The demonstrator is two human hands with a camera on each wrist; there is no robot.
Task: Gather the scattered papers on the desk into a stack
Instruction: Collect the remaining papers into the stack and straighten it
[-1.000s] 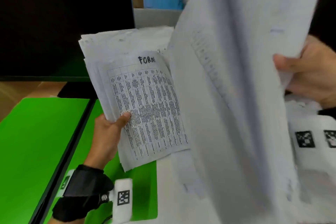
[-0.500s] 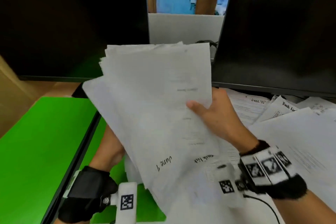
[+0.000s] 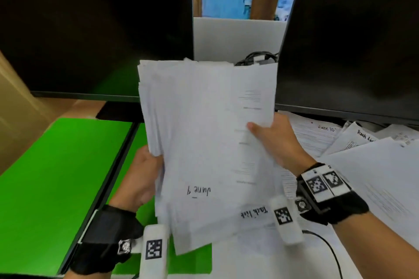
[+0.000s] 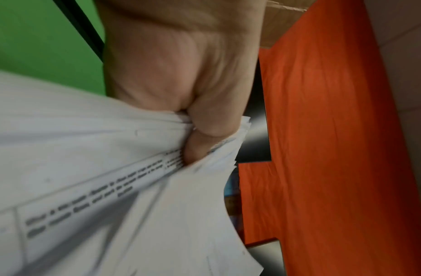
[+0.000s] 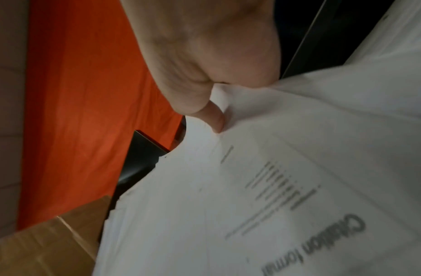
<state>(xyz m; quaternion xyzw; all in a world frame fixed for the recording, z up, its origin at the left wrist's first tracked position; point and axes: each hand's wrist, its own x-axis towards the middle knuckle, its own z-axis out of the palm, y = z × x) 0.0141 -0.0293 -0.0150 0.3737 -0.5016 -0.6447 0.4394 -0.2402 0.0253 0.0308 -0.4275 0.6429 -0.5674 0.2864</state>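
A thick bundle of white papers (image 3: 204, 138) is held upright above the desk between two monitors, its top sheet reading "June 9" upside down. My left hand (image 3: 145, 174) grips the bundle's left edge, fingers curled round the sheets (image 4: 200, 142). My right hand (image 3: 274, 140) pinches the right edge, thumb on the front sheet (image 5: 214, 119). More loose papers (image 3: 353, 156) lie scattered on the desk at the right, one headed "June 10", another "Task List".
Two dark monitors stand behind, left (image 3: 95, 29) and right (image 3: 351, 47), with a cable bunch (image 3: 256, 56) between them. A green mat (image 3: 52, 179) covers the desk's left part. A black cable (image 3: 326, 247) runs from my right wrist.
My right hand brought its lifted sheets down onto the bundle held by my left hand. The papers now stand more upright and squared, both hands on the edges.
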